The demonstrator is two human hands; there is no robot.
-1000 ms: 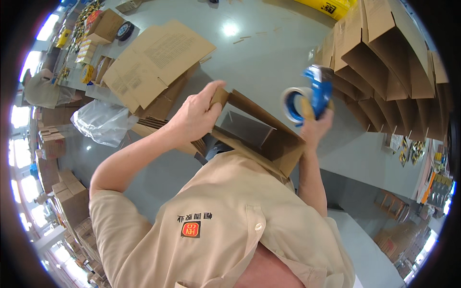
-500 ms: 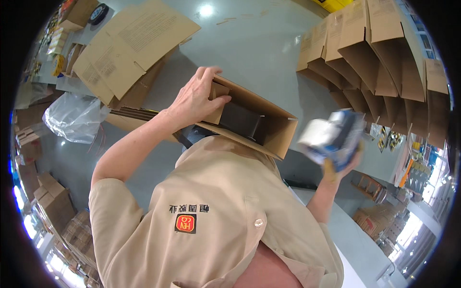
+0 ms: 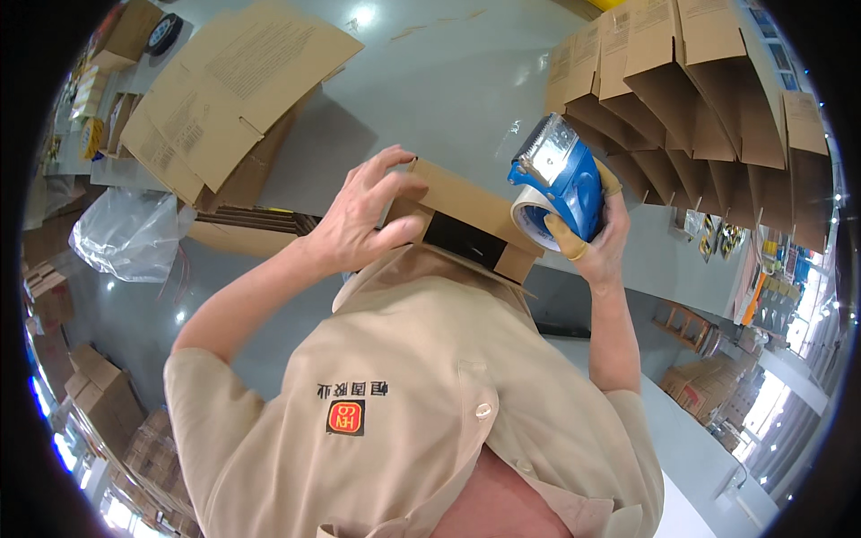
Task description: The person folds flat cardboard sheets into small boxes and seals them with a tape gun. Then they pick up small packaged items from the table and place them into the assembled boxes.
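A small brown cardboard box [image 3: 456,197] stands in front of my chest. Its long flap and end flaps are folded inward, leaving a dark gap in the middle. My left hand [image 3: 369,211] is at the box's left end, its fingers spread and touching the flap there. A blue tape dispenser [image 3: 581,184] with a toothed metal edge and a roll of tape is in my right hand [image 3: 603,235], raised over the box's right end. Yellow covers sit on the thumb and a finger of that hand. Whether the tape touches the box I cannot tell.
Flattened cartons [image 3: 238,99] lie stacked at the far left, by a clear plastic bag [image 3: 126,235]. Opened cartons [image 3: 668,85] stand in rows at the far right. A roll of dark tape [image 3: 164,34] lies at the upper left. A wooden stool [image 3: 683,325] stands at right.
My right hand has brought the tape dispenser inward and up to the box's right end. The box's long flap has folded inward, and my left fingers have shifted on its left end.
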